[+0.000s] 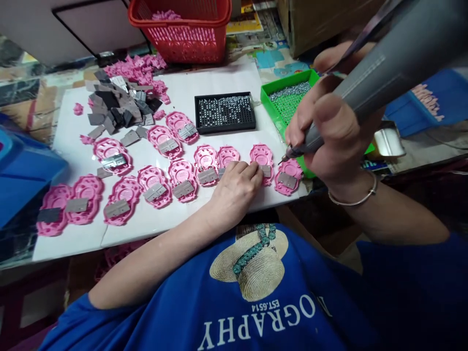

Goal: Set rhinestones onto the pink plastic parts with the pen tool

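Note:
In my right hand point(329, 117) is a grey electric screwdriver point(369, 83), fingers wrapped round it. Its thin bit point(283, 158) points down at the upper left edge of the rightmost pink plastic housing point(294, 168), which carries a grey metal plate point(287, 181). My left hand point(237, 187) lies on the row with curled fingers. Its fingertips reach the left side of another pink housing point(261, 153), by that one's metal plate point(266, 171); anything between them is hidden. Under this hand a further pink housing point(228, 155) is partly covered.
Several more pink housings with plates point(183, 180) line the white board point(142, 234). Behind lie heaped metal plates point(117, 100) and pink parts point(135, 68). A black screw tray point(224, 129), green screw tray point(270, 109), red basket point(179, 41) and blue bin point(29, 170) stand around.

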A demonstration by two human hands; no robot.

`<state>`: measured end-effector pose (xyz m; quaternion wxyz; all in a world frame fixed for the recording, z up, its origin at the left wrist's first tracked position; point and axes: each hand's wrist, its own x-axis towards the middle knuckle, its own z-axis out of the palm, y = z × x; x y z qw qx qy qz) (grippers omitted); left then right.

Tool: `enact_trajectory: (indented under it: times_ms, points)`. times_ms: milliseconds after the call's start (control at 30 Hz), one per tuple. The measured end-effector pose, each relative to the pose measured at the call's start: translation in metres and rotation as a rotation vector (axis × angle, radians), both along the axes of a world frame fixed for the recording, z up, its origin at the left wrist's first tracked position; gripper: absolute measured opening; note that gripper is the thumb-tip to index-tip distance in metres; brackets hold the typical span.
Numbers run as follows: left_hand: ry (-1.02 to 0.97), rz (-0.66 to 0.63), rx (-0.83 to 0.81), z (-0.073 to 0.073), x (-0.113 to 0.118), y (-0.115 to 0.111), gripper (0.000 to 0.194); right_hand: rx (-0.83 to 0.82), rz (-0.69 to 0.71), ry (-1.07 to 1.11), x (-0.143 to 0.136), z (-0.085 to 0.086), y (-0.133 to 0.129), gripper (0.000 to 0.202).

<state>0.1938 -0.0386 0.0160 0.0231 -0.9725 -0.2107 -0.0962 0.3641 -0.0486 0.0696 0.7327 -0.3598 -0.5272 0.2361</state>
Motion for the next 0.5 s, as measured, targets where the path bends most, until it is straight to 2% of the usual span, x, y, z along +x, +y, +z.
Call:
enact_trajectory:
  times_ms: [67,133,233,400,500]
  points:
    - [-0.007,0.002,0.009,-0.001,0.0,0.0,0.019,-0.014,0.094,0.013,-0.007,-0.005,-0.004,0.028]
    - [-0.011,-0.001,0.008,-0.003,0.0,0.0,0.019,-0.059,0.129,0.012,-0.01,-0.01,-0.007,0.028]
    - [-0.016,0.004,-0.009,-0.004,0.0,0.0,0.02,-0.115,0.129,0.018,-0.013,-0.013,-0.008,0.031]
    - [-0.008,0.011,-0.021,-0.004,-0.001,0.0,0.02,-0.038,0.173,0.074,-0.015,-0.018,-0.005,0.028]
    - [-0.005,0.014,-0.024,-0.004,-0.001,0.0,0.02,-0.053,0.147,0.061,-0.015,-0.022,-0.004,0.03]
